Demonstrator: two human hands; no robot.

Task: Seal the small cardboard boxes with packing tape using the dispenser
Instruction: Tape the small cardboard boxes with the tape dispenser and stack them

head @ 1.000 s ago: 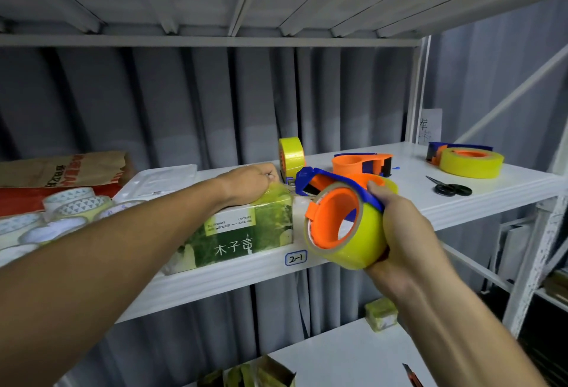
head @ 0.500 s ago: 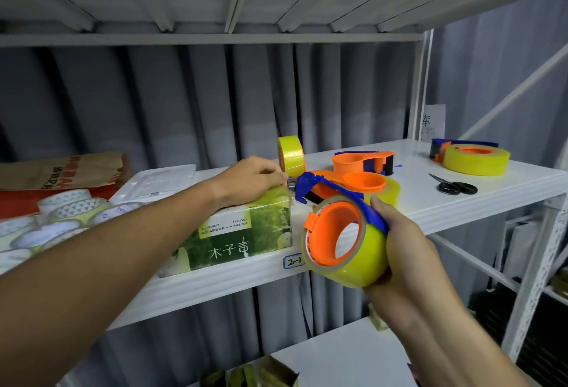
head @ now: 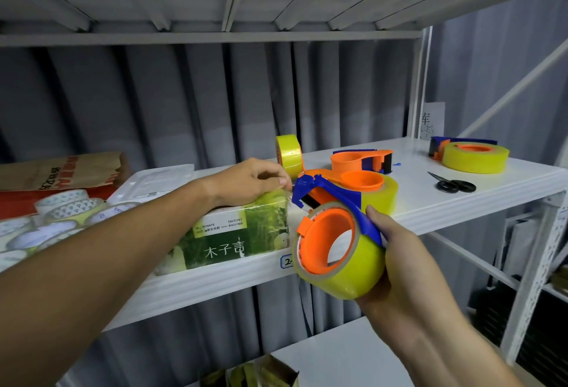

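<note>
A small green-printed cardboard box (head: 233, 237) lies on the white shelf (head: 430, 208) near its front edge. My left hand (head: 249, 180) rests on the box's top right corner, thumb and forefinger pinched together at the tape end by the dispenser's blade. My right hand (head: 396, 257) grips a blue-and-orange tape dispenser (head: 332, 233) loaded with a yellow tape roll, held just off the box's right end in front of the shelf edge.
More dispensers (head: 362, 161) and yellow tape rolls (head: 475, 156) lie on the shelf to the right, with black scissors (head: 453, 185). An upright roll (head: 289, 153) stands behind the box. White tape rolls (head: 46, 220) and a tray sit at left. A lower shelf (head: 353, 356) is below.
My left hand has slid toward the box's right end and its fingers have closed at the dispenser's blade. The dispenser in my right hand has dropped slightly.
</note>
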